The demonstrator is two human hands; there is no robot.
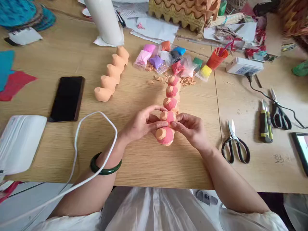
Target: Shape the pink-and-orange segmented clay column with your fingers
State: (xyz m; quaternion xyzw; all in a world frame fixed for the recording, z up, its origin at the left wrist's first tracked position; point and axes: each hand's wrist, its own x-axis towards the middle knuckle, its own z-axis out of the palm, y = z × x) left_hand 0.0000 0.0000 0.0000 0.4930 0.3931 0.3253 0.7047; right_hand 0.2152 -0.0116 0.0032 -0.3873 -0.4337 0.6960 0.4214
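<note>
**A:** Quick one, which way is that piece lying in the head-cam shot?

**B:** The strip of egg-carton cups (169,104), patched in pink, runs lengthwise straight out from the person across the counter (134,170), with its near end in both hands.

**A:** Which hand's closer?

**B:** Neither really. The left hand (141,123) and right hand (190,130) sit on opposite sides of it, both grips closed, fingertips pinching the cups near that end.

**A:** What's around it?

**B:** Packets of coloured clay (156,61) lie just past the far end, a bare orange cup strip (112,74) lies left of it, and black-handled scissors (234,142) lie right of it.
</note>
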